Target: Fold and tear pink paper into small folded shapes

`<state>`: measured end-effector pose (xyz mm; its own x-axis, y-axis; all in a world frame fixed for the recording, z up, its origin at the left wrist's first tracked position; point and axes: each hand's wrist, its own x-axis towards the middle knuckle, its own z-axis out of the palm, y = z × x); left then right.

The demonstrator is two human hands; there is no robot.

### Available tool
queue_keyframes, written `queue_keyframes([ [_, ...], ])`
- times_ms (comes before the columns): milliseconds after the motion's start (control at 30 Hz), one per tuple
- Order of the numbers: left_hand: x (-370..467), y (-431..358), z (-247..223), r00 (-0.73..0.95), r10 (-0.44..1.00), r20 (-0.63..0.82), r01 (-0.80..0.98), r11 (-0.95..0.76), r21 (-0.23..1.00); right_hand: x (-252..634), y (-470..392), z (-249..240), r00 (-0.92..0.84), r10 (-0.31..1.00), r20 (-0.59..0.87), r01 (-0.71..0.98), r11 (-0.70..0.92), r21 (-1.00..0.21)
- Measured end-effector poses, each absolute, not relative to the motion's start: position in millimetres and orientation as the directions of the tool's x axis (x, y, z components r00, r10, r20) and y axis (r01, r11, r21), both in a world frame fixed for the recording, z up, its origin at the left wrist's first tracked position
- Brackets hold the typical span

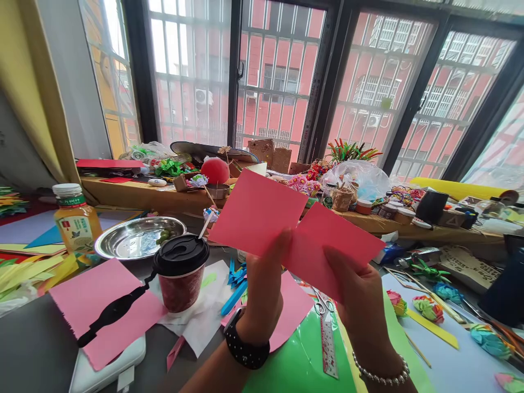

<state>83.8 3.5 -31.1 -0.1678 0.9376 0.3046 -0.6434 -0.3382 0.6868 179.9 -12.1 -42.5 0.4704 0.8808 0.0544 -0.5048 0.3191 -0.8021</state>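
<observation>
My left hand (pixel 264 286) pinches a pink paper sheet (pixel 257 210), thumb on the near face. A second pink panel (pixel 344 240) is gripped by my right hand (pixel 362 297), its thumb also in front. The two panels meet or overlap between my thumbs, with a notch at the top; whether they are one sheet or two I cannot tell. Both are held up above the desk. Below my hands lie another pink sheet (pixel 289 311), scissors (pixel 323 303), a patterned ruler (pixel 328 346) and a glossy green sheet (pixel 303 360).
Left of my hands stand a lidded paper cup (pixel 181 286), a steel plate (pixel 123 240) and a juice bottle (pixel 76 221). A ragged-edged pink sheet (pixel 126 322) lies partly over a white device (pixel 82 376). Folded paper flowers (pixel 428 308) lie at right. A cluttered ledge (pixel 123 191) runs below the windows.
</observation>
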Motion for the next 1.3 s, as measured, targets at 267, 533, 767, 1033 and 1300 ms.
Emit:
queue_keyframes([
  [267, 83.3, 4.9, -29.2, -0.169, 0.949, 0.266, -0.655, -0.310, 0.689, 174.7, -12.5, -42.0, 0.517, 0.854, 0.059, -0.491, 0.352, -0.797],
  [533, 83.3, 7.8, -31.8, -0.182, 0.953, 0.244, -0.637, -0.303, 0.709, 174.7, -9.8, -44.1, 0.538, 0.839, 0.077, -0.489, 0.385, -0.783],
  [767, 79.3, 15.7, -36.1, 0.044, 0.954, 0.295, -0.552, -0.223, 0.804, 185.3, -7.7, -46.9, 0.524, 0.845, 0.108, -0.477, 0.397, -0.784],
  [1033, 55.5, 28.4, -33.3, 0.046, 0.903, 0.428, -0.028, -0.427, 0.904, 208.0, 1.0, -44.6, 0.467, 0.836, 0.289, -0.238, 0.434, -0.869],
  [1300, 36.3, 22.1, -21.6, 0.353, 0.848, 0.396, 0.662, -0.525, 0.535, 225.5, -15.1, -34.3, 0.289, 0.242, 0.926, 0.699, 0.607, -0.377],
])
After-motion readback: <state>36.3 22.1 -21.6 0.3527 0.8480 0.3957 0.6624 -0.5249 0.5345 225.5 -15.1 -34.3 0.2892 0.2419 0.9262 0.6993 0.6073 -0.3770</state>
